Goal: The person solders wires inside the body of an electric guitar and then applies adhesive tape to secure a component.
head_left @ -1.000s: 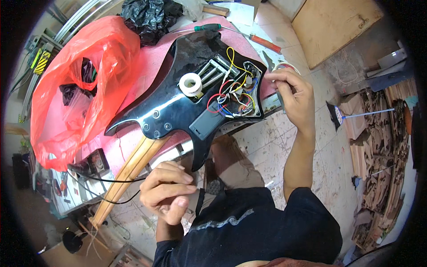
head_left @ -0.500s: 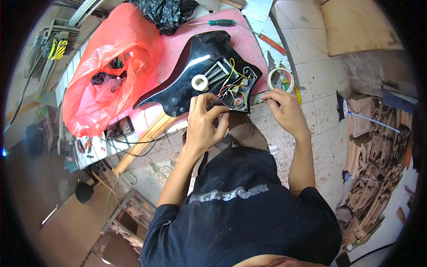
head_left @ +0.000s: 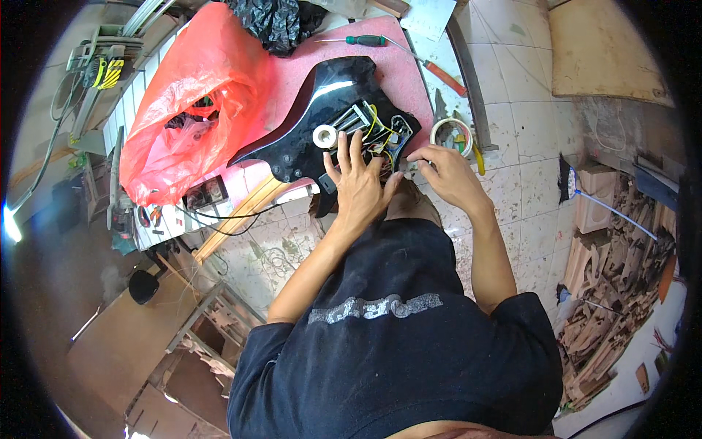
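A glossy black electric guitar body [head_left: 292, 139] lies on a pink foam sheet [head_left: 406, 84] with its wiring cavity exposed. Coloured wires [head_left: 376, 132] spill out there, beside metal pickups [head_left: 351, 118]. My left hand [head_left: 358, 183] lies over the near edge of the body, fingers spread, covering part of the wires. Just off the body's right corner, my right hand [head_left: 455, 175] is closed with thumb and forefinger together; whatever they pinch is too small to make out. A small white roll [head_left: 325, 136] sits on the body by my left fingertips.
Tape rolls [head_left: 436, 132] stand beyond my right hand. A green-handled screwdriver [head_left: 365, 41] and a red-handled tool [head_left: 446, 78] lie at the back. On the left are a red plastic bag [head_left: 161, 110] and a wooden beam [head_left: 241, 219]. Wood scraps [head_left: 607, 300] are piled at right.
My left hand has moved right along the guitar body, its fingers going from bent to spread over the wires. My right hand has shifted slightly left and down. The whole view has shifted a little.
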`<action>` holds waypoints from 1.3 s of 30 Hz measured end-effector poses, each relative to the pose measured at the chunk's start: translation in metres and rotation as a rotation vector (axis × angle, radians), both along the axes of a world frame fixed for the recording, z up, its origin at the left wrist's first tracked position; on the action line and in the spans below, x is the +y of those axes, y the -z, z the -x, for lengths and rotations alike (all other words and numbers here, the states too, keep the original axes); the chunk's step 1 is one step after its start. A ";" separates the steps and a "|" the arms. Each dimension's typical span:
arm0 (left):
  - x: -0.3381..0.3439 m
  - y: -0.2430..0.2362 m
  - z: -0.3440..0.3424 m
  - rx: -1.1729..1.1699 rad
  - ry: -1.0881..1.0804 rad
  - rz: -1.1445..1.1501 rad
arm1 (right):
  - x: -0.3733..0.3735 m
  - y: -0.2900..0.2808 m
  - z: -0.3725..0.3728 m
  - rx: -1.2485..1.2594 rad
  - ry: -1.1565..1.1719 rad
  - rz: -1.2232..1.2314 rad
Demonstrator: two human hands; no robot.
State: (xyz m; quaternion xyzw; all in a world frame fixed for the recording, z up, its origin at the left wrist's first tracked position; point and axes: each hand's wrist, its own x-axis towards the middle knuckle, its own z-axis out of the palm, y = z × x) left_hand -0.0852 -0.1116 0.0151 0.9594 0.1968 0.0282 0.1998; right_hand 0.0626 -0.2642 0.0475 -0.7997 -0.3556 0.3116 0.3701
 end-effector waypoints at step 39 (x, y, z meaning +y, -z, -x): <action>-0.008 0.031 -0.008 -0.191 -0.164 0.189 | 0.068 0.024 0.025 -0.264 -0.082 0.422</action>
